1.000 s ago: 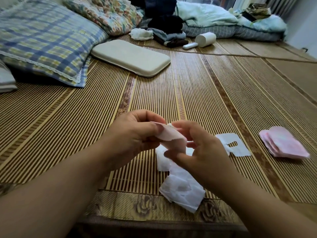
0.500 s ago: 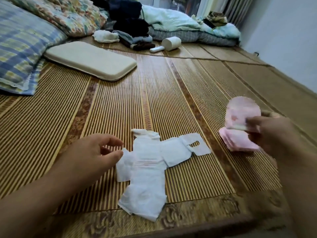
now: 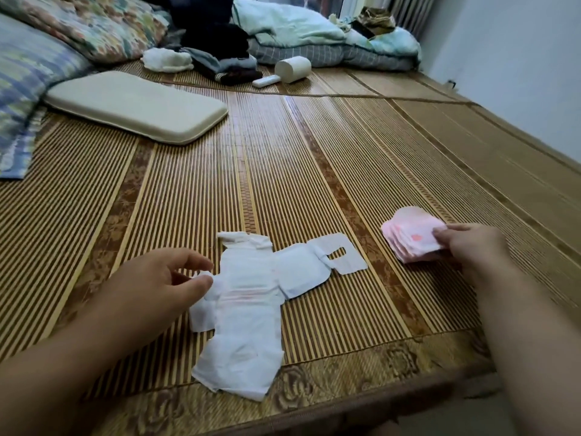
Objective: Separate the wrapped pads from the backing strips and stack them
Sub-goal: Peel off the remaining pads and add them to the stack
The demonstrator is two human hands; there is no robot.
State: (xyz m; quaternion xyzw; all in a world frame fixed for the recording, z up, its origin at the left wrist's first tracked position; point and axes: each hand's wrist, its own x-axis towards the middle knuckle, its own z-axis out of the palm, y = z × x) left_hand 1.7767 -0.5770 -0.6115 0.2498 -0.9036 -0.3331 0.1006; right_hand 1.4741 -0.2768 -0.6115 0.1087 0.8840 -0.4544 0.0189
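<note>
A stack of pink wrapped pads (image 3: 408, 239) lies on the bamboo mat (image 3: 314, 171) at the right. My right hand (image 3: 468, 247) pinches the right edge of the top pad, which rests on the stack. A loose pile of white backing strips (image 3: 248, 309) lies in the middle near the mat's front edge, and one strip with a rectangular hole (image 3: 344, 259) sticks out to its right. My left hand (image 3: 163, 287) hovers at the pile's left side. Its fingers are loosely spread and hold nothing.
A cream cushion (image 3: 138, 105) lies at the back left beside a plaid quilt (image 3: 22, 89). Folded clothes (image 3: 220, 55), a white roll (image 3: 294, 69) and bedding (image 3: 330, 42) line the far edge. A wall (image 3: 518, 73) stands on the right.
My hands came apart. The right hand carried the pink pad to the right and lowered it onto the stack. The white strips dropped onto the mat, and my left hand let go.
</note>
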